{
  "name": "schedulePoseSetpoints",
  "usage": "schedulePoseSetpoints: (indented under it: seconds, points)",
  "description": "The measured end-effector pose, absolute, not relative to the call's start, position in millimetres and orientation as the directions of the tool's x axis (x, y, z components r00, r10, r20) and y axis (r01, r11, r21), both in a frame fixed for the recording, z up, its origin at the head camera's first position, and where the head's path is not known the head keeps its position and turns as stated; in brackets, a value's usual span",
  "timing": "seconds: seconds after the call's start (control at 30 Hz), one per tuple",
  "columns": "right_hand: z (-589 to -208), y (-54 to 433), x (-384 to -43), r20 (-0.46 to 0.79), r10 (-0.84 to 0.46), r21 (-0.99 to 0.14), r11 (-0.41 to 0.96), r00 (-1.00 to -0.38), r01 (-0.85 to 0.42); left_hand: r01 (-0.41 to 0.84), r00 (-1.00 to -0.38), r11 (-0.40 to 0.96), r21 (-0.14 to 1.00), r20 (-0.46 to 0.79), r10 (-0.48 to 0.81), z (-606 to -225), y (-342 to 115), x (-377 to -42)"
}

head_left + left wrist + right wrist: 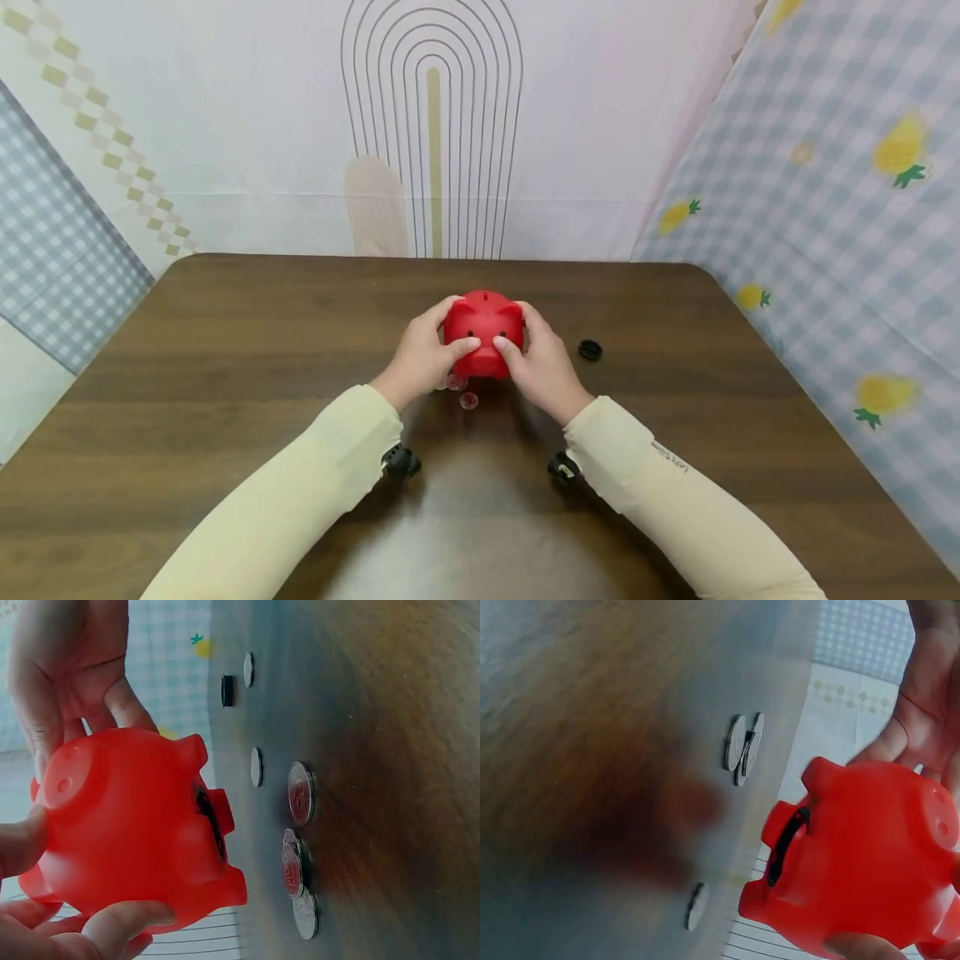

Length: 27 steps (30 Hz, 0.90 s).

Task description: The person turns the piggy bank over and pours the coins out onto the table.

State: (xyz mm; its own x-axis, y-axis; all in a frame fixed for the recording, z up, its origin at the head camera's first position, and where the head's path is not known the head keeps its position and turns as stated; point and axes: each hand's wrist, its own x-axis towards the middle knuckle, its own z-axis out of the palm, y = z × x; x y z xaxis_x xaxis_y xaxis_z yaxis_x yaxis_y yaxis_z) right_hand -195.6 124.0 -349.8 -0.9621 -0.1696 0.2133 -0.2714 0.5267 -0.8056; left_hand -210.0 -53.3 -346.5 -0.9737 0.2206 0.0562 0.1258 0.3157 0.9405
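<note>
A red piggy bank (483, 321) is held upright between both hands, its snout toward me and the coin slot on top. My left hand (422, 357) grips its left side, thumb on the face beside the eye. On the other side my right hand (550, 367) grips it the same way. Both wrist views show the piggy bank's feet raised off the table, with a dark round area (210, 819) on its underside. Several silver coins (301, 793) lie below it, some overlapping; in the head view a coin (468, 401) shows just in front.
A small black round cap (590, 350) lies on the brown wooden table (300, 325), right of the right hand. Patterned cloths hang behind the table and along its sides. Dark wrist devices (401, 461) sit under both cuffs.
</note>
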Motion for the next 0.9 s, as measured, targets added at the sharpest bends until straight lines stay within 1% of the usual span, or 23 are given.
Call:
schedulePoseSetpoints:
  seconds: [0.07, 0.13, 0.2, 0.27, 0.3, 0.33, 0.37, 0.4, 0.5, 0.53, 0.6, 0.63, 0.7, 0.77, 0.8, 0.9]
  points:
    - [-348, 124, -196, 0.208, -0.16, -0.806, 0.531, -0.965, -0.262, 0.151, -0.973, 0.328, 0.933, 0.082, 0.216, -345, -53, -209]
    - [-343, 124, -193, 0.282, -0.158, -0.797, 0.51, -0.946, -0.323, 0.233, -0.963, 0.336, 0.913, 0.168, 0.212, -339, -54, -206]
    - [-336, 123, -188, 0.43, -0.16, -0.757, 0.473, -0.889, -0.451, 0.364, -0.927, 0.31, 0.878, 0.31, 0.21, -330, -54, -200]
    - [-331, 123, -183, 0.576, -0.164, -0.689, 0.429, -0.801, -0.584, 0.487, -0.872, 0.282, 0.827, 0.44, 0.214, -322, -55, -193]
    - [-330, 123, -181, 0.614, -0.167, -0.665, 0.416, -0.771, -0.62, 0.521, -0.853, 0.275, 0.808, 0.476, 0.215, -320, -56, -191]
    - [-331, 123, -181, 0.627, -0.173, -0.654, 0.412, -0.759, -0.634, 0.534, -0.845, 0.275, 0.8, 0.489, 0.217, -319, -56, -190]
    - [-333, 123, -181, 0.616, -0.182, -0.66, 0.412, -0.767, -0.628, 0.524, -0.851, 0.283, 0.803, 0.477, 0.222, -321, -56, -191]
    - [-335, 123, -182, 0.582, -0.192, -0.679, 0.419, -0.79, -0.602, 0.497, -0.866, 0.301, 0.814, 0.445, 0.228, -324, -56, -191]
    - [-345, 124, -189, 0.422, -0.202, -0.747, 0.476, -0.884, -0.465, 0.362, -0.927, 0.36, 0.86, 0.294, 0.232, -336, -55, -199]
    - [-347, 124, -191, 0.375, -0.2, -0.76, 0.492, -0.905, -0.424, 0.32, -0.941, 0.372, 0.871, 0.247, 0.23, -340, -55, -202]
    - [-350, 124, -192, 0.312, -0.192, -0.78, 0.508, -0.931, -0.366, 0.248, -0.959, 0.37, 0.895, 0.173, 0.226, -344, -56, -204]
    - [-351, 123, -193, 0.295, -0.188, -0.788, 0.507, -0.937, -0.35, 0.23, -0.962, 0.368, 0.901, 0.155, 0.223, -346, -56, -205]
    - [-352, 121, -192, 0.302, -0.187, -0.794, 0.494, -0.935, -0.355, 0.224, -0.965, 0.374, 0.9, 0.151, 0.214, -345, -58, -204]
    - [-348, 121, -190, 0.38, -0.184, -0.777, 0.468, -0.906, -0.421, 0.291, -0.951, 0.366, 0.884, 0.225, 0.214, -339, -59, -200]
    - [-345, 120, -187, 0.448, -0.183, -0.756, 0.445, -0.875, -0.48, 0.349, -0.933, 0.348, 0.87, 0.287, 0.217, -334, -59, -197]
    - [-336, 121, -178, 0.658, -0.17, -0.636, 0.396, -0.734, -0.662, 0.547, -0.836, 0.296, 0.783, 0.496, 0.234, -319, -60, -186]
